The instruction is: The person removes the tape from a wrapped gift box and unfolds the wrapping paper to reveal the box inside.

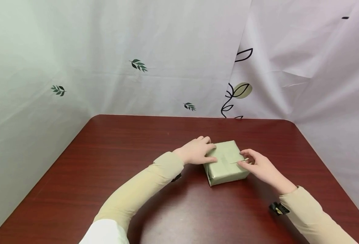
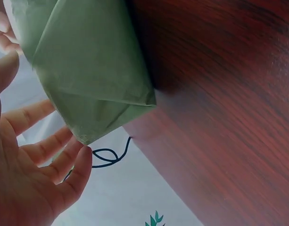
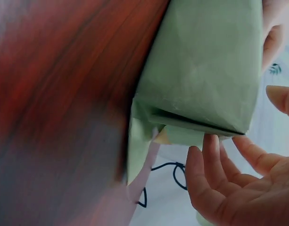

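Observation:
A box wrapped in pale green paper (image 1: 225,157) lies on the dark red table. My left hand (image 1: 196,150) rests on its left side, with thumb and fingertips touching the top near the edge. In the left wrist view, the fingers (image 2: 79,172) spread along the folded end of the box. My right hand (image 1: 259,167) is at the box's right edge, its thumb and fingers apart over the top corner. Seen from the right wrist, the fingertips (image 3: 211,143) touch the upper edge at an end where a loose paper flap (image 3: 138,146) stands out.
The table (image 1: 130,145) has rounded far corners and reaches back to a pale hanging cloth (image 1: 167,88) with leaf prints. Cloth also hangs along the left and right sides. A small black device (image 1: 279,208) sits under the right sleeve.

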A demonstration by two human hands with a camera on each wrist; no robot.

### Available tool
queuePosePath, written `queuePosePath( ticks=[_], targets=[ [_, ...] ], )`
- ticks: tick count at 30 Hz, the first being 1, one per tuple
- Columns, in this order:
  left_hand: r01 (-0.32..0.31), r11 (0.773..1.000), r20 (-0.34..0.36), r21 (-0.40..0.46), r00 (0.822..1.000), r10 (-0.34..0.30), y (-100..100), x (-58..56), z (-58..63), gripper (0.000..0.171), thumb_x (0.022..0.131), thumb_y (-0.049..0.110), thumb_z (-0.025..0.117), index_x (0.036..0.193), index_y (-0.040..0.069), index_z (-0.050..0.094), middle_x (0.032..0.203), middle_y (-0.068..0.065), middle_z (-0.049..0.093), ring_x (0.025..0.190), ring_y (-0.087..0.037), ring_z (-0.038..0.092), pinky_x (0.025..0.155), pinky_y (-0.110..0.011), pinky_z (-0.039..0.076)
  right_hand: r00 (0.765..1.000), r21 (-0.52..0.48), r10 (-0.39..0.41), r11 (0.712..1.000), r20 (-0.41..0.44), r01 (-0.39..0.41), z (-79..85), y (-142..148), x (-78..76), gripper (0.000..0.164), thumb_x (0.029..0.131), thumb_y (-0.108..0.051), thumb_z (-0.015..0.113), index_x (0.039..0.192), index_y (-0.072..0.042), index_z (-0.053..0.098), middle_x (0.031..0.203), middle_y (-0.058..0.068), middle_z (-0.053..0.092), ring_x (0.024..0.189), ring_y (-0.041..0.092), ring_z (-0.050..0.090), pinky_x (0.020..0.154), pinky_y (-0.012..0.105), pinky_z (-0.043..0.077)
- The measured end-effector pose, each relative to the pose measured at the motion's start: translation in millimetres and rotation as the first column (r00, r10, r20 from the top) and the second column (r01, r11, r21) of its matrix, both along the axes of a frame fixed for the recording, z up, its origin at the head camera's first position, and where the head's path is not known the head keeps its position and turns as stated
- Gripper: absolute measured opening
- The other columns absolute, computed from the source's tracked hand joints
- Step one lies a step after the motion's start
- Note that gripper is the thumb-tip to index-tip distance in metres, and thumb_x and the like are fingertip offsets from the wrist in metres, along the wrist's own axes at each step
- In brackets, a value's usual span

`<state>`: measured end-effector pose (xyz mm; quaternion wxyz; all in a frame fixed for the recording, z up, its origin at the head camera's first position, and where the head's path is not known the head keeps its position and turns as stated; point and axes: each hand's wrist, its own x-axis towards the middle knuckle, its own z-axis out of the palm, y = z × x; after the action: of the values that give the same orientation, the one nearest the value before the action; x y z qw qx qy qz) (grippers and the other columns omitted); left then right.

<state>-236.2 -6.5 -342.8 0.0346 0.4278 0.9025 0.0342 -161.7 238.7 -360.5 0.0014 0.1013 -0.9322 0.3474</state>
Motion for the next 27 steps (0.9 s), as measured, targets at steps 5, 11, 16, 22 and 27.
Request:
queuePosePath(
  ticks=[5,11,16,22,27],
  targets=[
    [-0.003,1.0,0.021,-0.002,1.0,0.003,-5.0,4.0,-1.0,0.049,0.093,0.046,0.055,0.132,0.016,0.056,0.108,-0.004,0.053,0.095,-0.017,0.052,0.086,-0.028,0.044,0.994,0.038,0.087,0.996,-0.063,-0.085,-5.5,3.5,-10.9,0.038,0.089,-0.023,0.065,0.119,-0.001,0.058,0.11,0.015,0.062,0.092,0.023,0.06,0.077,0.038,0.049],
    [0.009,1.0,0.022,0.013,1.0,-0.01,-9.3,12.4,3.5,0.045,0.091,0.04,0.06,0.128,0.015,0.059,0.102,-0.004,0.057,0.082,-0.015,0.056,0.079,-0.027,0.047,0.979,0.083,0.171,0.983,-0.108,-0.162,-8.0,7.2,-26.3,0.031,0.088,-0.018,0.065,0.115,-0.003,0.06,0.109,0.012,0.063,0.094,0.024,0.059,0.079,0.035,0.049],
    [0.032,0.999,-0.011,0.001,0.999,-0.032,-9.6,19.8,4.6,0.039,0.089,0.041,0.062,0.118,0.015,0.064,0.092,0.0,0.058,0.076,-0.013,0.056,0.074,-0.027,0.048,0.961,0.128,0.257,0.961,-0.098,-0.244,-5.6,6.1,-40.4,0.031,0.091,-0.015,0.063,0.119,-0.003,0.06,0.118,0.014,0.062,0.107,0.03,0.057,0.087,0.042,0.048],
    [0.089,0.996,-0.044,-0.008,0.995,-0.09,-6.6,31.5,4.8,0.026,0.088,0.041,0.064,0.092,0.016,0.062,0.074,0.007,0.051,0.071,-0.007,0.052,0.068,-0.024,0.046,0.93,0.177,0.352,0.927,-0.111,-0.33,-1.5,-2.5,-54.7,0.03,0.09,-0.003,0.059,0.12,-0.002,0.059,0.122,0.018,0.059,0.114,0.034,0.055,0.093,0.05,0.043],
    [0.062,0.998,-0.067,0.012,0.996,-0.061,-2.4,32.6,5.9,0.028,0.089,0.042,0.062,0.097,0.016,0.062,0.08,0.005,0.057,0.078,-0.011,0.057,0.071,-0.028,0.047,0.92,0.156,0.386,0.915,-0.07,-0.372,2.4,-7.8,-62.4,0.032,0.091,-0.001,0.055,0.123,0.001,0.055,0.121,0.018,0.06,0.112,0.034,0.056,0.092,0.051,0.043]
  ],
)
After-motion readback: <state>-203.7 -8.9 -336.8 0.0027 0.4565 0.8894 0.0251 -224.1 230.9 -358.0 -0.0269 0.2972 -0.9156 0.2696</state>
